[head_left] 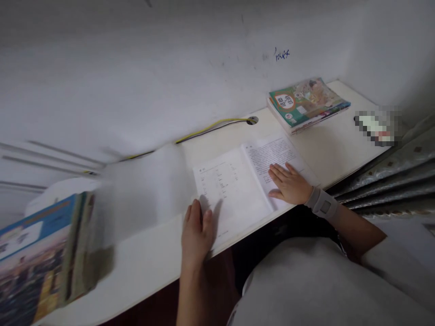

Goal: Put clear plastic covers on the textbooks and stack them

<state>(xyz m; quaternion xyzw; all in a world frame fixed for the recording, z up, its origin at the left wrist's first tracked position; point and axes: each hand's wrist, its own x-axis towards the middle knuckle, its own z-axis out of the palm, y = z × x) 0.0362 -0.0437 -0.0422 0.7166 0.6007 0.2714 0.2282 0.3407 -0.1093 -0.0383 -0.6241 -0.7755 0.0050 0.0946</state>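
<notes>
An open book (234,181) with printed white pages lies on the white desk (146,267). My right hand (288,183) rests flat on its right page, fingers spread; a grey band wraps that wrist. My left hand (197,231) sits at the lower left corner of the left page, fingers on the paper. A blurred white page (142,190) arcs to the left of the book, caught mid-turn.
A stack of colourful books (307,104) lies at the far right of the desk by the wall. More books with a blue cover (37,258) stand at the near left. A yellow cable (204,129) runs along the wall to a desk hole. Patterned fabric (390,176) hangs on the right.
</notes>
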